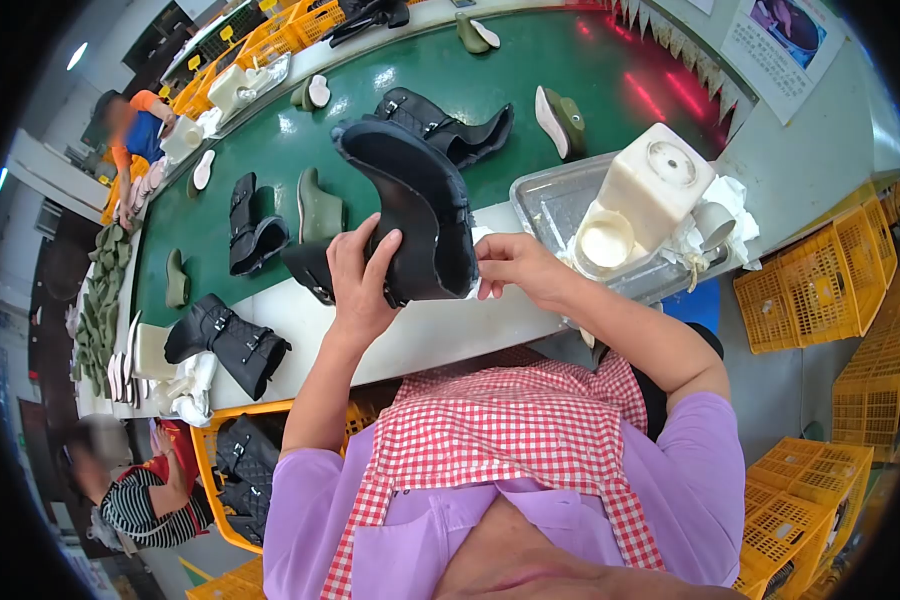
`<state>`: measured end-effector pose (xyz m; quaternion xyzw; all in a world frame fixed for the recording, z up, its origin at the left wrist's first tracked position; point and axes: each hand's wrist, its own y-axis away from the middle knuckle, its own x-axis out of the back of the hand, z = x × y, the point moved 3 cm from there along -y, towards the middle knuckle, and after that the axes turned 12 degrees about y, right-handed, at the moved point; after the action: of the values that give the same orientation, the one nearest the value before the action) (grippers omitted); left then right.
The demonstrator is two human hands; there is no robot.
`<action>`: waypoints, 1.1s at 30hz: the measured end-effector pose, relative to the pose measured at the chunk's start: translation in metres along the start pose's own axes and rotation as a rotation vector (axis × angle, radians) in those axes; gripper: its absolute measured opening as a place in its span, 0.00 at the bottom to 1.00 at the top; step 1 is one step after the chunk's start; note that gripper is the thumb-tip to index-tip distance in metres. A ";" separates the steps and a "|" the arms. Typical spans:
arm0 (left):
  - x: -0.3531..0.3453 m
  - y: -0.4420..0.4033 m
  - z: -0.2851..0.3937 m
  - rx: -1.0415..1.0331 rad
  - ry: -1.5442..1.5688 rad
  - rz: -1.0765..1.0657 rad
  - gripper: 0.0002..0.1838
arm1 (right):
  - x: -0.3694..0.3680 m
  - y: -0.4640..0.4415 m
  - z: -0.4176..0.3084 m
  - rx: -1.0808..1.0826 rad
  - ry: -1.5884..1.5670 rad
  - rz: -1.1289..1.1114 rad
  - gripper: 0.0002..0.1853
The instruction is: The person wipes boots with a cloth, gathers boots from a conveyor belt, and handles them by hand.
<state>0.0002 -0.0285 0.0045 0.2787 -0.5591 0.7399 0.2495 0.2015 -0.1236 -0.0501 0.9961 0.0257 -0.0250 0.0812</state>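
Note:
A black boot [419, 231] is in front of me, raised above the table's near edge, with its wide dark opening facing me. My left hand [363, 275] is closed around its left side, the thumb lying against the black surface. On the other side, my right hand [518, 268] has its fingers pinched together at the boot's right edge. Whatever is between those fingertips is too small to make out. Behind the raised boot, another black buckled boot [440, 125] lies on the green belt [370, 180].
On the right, a metal tray [545, 190] holds a white container with a cup-like opening [660, 175] and crumpled white cloth [735, 205]. Black boots [232, 345] and green shoes [320, 205] lie left. Yellow crates [820, 285] stand right. Two people work at left.

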 end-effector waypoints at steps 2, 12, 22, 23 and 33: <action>-0.003 0.007 -0.008 -0.126 -0.043 0.143 0.38 | -0.001 0.004 0.001 -0.010 -0.021 -0.015 0.09; -0.003 0.033 -0.029 -0.293 -0.152 0.312 0.35 | -0.014 0.017 -0.012 0.041 -0.015 -0.183 0.17; -0.015 0.076 -0.075 0.121 0.507 0.180 0.27 | -0.018 0.023 -0.016 0.083 0.071 -0.161 0.16; -0.012 0.074 -0.074 0.095 0.505 0.160 0.27 | -0.018 0.022 -0.013 0.084 0.069 -0.165 0.16; 0.035 0.033 -0.055 0.299 0.300 0.104 0.49 | 0.013 0.018 -0.029 0.158 0.153 0.122 0.09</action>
<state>-0.0548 0.0185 -0.0058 0.1699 -0.4135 0.8597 0.2473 0.2164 -0.1357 -0.0197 0.9981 -0.0307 0.0540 0.0016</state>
